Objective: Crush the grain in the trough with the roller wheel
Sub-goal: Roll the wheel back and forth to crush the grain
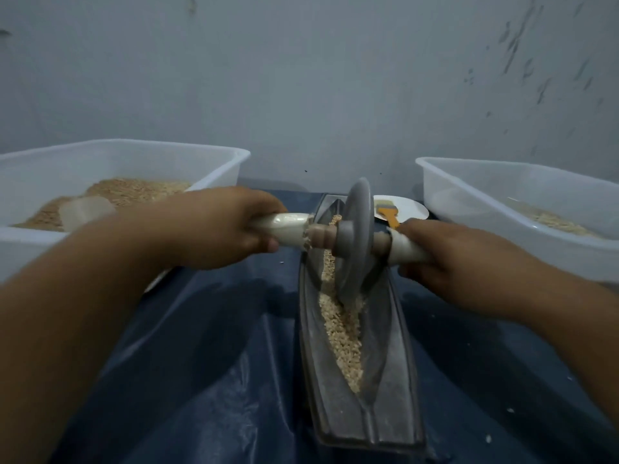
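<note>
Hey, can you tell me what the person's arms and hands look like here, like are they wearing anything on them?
Both forearms are bare as far as the frame shows, with no sleeves in view. The left hand and right hand wear no gloves, and no rings, watch or bracelets are visible. The picture is dim and slightly blurred, so small details cannot be told.

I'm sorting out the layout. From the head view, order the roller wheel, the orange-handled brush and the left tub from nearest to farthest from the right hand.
1. Brush: just beyond the right hand, on a white plate.
2. Roller wheel: to its left, in the trough.
3. Left tub: far left, beyond the left hand.
</note>
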The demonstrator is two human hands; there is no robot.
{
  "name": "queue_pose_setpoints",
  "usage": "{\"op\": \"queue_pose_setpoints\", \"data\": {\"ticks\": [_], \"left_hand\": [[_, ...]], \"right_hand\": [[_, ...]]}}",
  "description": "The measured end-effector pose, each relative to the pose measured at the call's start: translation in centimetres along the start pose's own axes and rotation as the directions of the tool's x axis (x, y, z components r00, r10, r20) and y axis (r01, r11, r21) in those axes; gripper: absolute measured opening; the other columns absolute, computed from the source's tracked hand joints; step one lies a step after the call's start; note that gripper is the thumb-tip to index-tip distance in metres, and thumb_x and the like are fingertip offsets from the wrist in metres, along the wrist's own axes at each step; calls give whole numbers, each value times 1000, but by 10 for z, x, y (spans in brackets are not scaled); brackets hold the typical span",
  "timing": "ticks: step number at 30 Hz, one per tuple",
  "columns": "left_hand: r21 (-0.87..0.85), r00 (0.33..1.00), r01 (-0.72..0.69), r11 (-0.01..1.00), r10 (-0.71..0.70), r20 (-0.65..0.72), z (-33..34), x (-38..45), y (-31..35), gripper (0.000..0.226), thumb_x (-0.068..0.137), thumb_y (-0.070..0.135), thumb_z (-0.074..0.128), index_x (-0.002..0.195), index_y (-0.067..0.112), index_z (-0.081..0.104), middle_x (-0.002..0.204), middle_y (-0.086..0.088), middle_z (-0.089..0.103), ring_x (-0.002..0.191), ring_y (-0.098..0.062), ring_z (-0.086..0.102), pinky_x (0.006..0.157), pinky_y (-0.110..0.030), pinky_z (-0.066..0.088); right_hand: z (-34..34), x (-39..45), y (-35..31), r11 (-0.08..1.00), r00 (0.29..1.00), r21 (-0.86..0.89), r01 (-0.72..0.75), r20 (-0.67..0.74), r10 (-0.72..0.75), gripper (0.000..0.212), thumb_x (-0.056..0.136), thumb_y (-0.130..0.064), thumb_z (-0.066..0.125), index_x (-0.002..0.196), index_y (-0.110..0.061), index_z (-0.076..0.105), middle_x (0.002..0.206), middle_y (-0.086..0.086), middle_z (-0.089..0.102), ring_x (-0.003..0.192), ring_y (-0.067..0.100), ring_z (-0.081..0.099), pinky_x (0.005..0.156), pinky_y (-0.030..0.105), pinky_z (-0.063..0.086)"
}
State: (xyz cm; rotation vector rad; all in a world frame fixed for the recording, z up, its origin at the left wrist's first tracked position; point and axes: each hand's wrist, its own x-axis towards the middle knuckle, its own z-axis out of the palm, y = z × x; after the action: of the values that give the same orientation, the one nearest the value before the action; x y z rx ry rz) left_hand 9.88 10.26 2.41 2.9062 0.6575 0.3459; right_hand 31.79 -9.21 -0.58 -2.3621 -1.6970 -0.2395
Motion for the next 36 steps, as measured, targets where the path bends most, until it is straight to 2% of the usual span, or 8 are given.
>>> {"op": "queue_pose_setpoints", "data": {"ticks": [3, 10, 14, 19, 23, 27, 33, 36], "left_hand": [[53, 1000, 0, 999, 1, -12, 4, 2, 2, 24, 90, 35, 62, 114, 35, 57, 98, 14, 61, 87, -5, 53, 72, -25, 38], [-65, 949, 9, 998, 12, 315, -28, -18, -9, 28, 72, 61, 67, 97, 51, 59, 80, 19, 63, 71, -2, 57, 66, -28, 43], [51, 980, 52, 997, -61, 189, -11, -6, -7, 18, 85, 47, 64, 100, 42, 57, 81, 18, 60, 73, 3, 54, 60, -16, 34], [87, 990, 107, 990, -114, 79, 10, 4, -2, 25, 88, 36, 65, 106, 31, 50, 99, 7, 58, 87, -14, 54, 72, -29, 39], [133, 954, 97, 986, -130, 269, -3, -8, 2, 33, 70, 44, 79, 91, 36, 55, 83, 13, 60, 76, -2, 57, 62, -21, 41], [152, 966, 96, 984, -129, 225, -6, -9, 3, 34, 62, 47, 81, 88, 40, 60, 77, 20, 63, 69, 3, 58, 56, -20, 39], [187, 963, 186, 965, -140, -232, 36, 15, -6, 21, 76, 40, 68, 84, 34, 50, 86, 8, 62, 80, -16, 57, 68, -30, 42], [169, 978, 198, 966, -183, -100, 34, 17, -9, 25, 73, 41, 74, 87, 32, 55, 85, 8, 62, 80, -14, 59, 73, -31, 48]], "right_hand": [[-1, 2, -3, 999, 1000, -32, 17, -12, -17, 18, 91, -41, 62, 96, -37, 45, 93, -7, 57, 87, 20, 57, 78, 39, 49], [-50, -21, -2, 986, 895, 166, 17, 438, -90, 51, 62, -76, 54, 105, -49, 51, 89, -20, 62, 76, 2, 60, 67, 28, 50], [-27, -9, -2, 999, 988, 49, 8, 155, -15, 24, 80, -55, 61, 101, -49, 50, 88, -14, 62, 80, 5, 59, 72, 31, 48], [-7, 6, -1, 974, 990, -224, 26, -130, -56, 25, 90, -37, 62, 113, -37, 53, 104, -4, 61, 96, 24, 58, 81, 39, 45], [-35, -10, 13, 999, 973, 15, 47, 224, -49, 31, 75, -57, 62, 103, -48, 52, 91, -18, 62, 82, 3, 59, 69, 22, 47], [-51, -20, 20, 994, 885, 105, 12, 461, -59, 61, 60, -78, 56, 117, -55, 51, 95, -21, 63, 83, 1, 61, 73, 32, 53], [-3, 10, 6, 977, 986, -211, -2, -164, -34, 28, 90, -36, 60, 117, -40, 54, 105, -6, 62, 95, 24, 58, 79, 38, 44], [-5, 12, 1, 963, 986, -267, 31, -150, -73, 27, 90, -35, 60, 114, -43, 51, 105, -7, 61, 94, 24, 57, 78, 36, 43]]}}
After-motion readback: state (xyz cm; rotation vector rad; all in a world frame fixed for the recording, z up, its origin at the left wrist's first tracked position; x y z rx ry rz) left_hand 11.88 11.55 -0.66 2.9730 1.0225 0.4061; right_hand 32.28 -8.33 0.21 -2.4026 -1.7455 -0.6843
